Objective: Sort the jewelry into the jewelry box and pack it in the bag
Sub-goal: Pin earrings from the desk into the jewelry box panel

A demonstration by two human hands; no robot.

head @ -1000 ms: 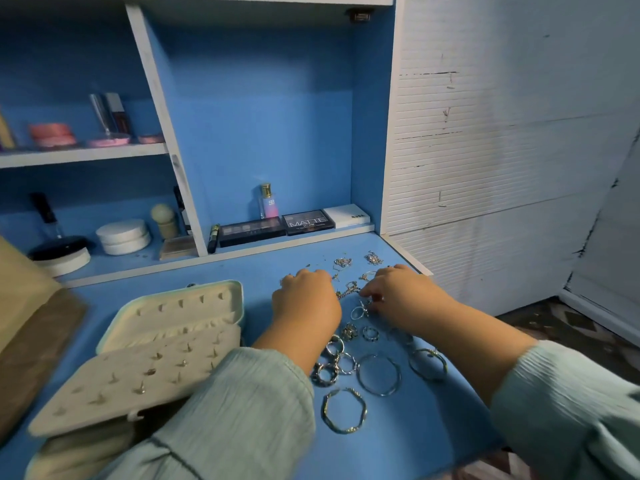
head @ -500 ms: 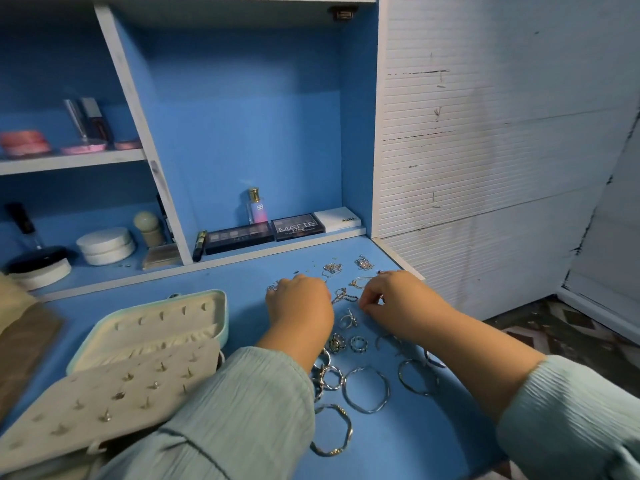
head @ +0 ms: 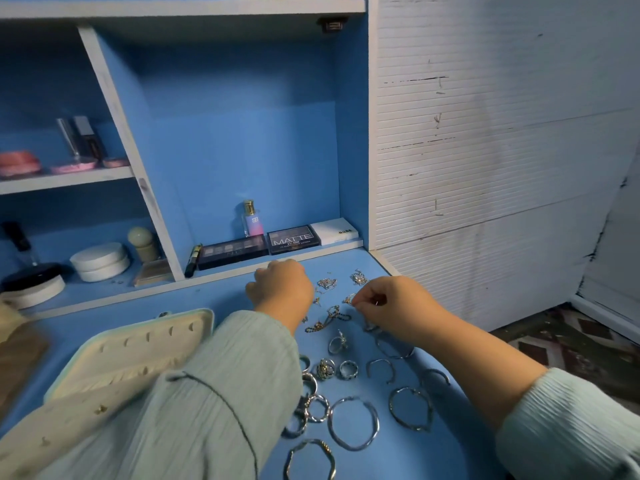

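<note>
The right hand point(head: 391, 308) has its fingertips curled together in a pinch on a small gold earring point(head: 349, 299) at the far end of the jewelry spread on the blue desk point(head: 221, 296). The left hand point(head: 282, 285) lies knuckles-up just left of it with fingers curled under; what they hold, if anything, I cannot tell. Between the 2 hands lie 2 silver clusters point(head: 327, 283) and a beaded chain point(head: 327, 320). Nearer the body, between the forearms, sit rings point(head: 337, 342) and several bangles point(head: 353, 422). The box point(head: 138, 344) lies open to the left, under and beyond the left sleeve, its cream pad showing slots and a few studs point(head: 100, 408) already seated. A brown bag point(head: 17, 351) shows at the far left edge.

The step looks like freeing 1 small earring for the box. To do it well, lift it straight up and slowly, since the chain lies just beside it and could snag and drag along. The left hand could pin the chain flat while the right lifts. Keep the pinch on the hook or post, carry it low across to the pad, and seat it in a free slot. Most pieces are still unsorted, so packing the bag is far off.
</note>
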